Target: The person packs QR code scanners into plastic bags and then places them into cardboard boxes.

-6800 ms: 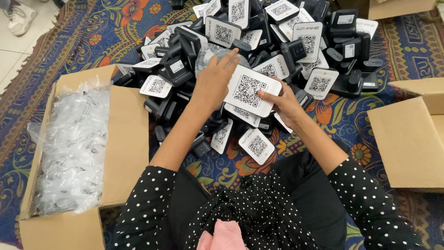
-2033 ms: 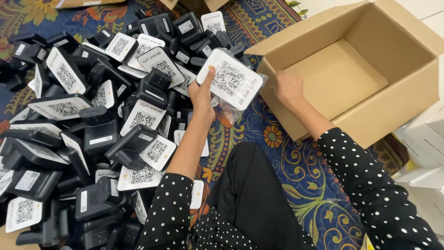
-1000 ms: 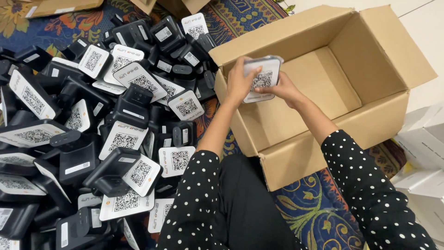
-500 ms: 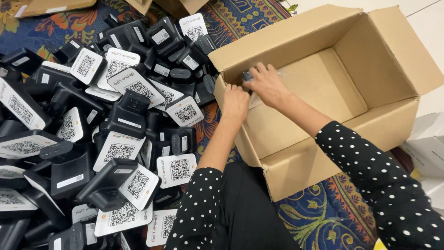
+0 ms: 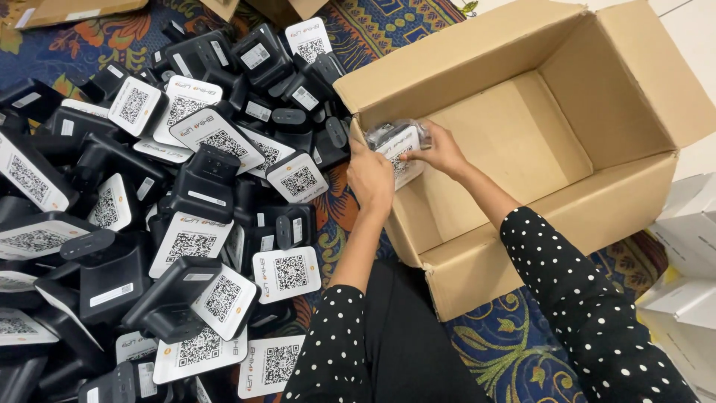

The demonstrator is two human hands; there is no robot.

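Note:
Both hands hold one small device (image 5: pixel 397 146), black with a white square-code face and wrapped in clear plastic. It sits inside the open cardboard box (image 5: pixel 522 231), against the box's left inner wall near the top edge. My left hand (image 5: pixel 371 175) grips its near side from over the box wall. My right hand (image 5: pixel 441 151) reaches in from the right and holds its other side. The bare box floor shows to the right of the device.
A large heap of the same black devices (image 5: pixel 186 224) with white code faces covers the patterned carpet (image 5: pixel 492 343) on the left. White boxes (image 5: pixel 686 291) stand at the right edge. Other cardboard pieces (image 5: pixel 67 11) lie along the top.
I picked a wrapped device from the heap, turned right, carried it over the cardboard box and lowered it inside against the left wall. Both hands stayed on it.

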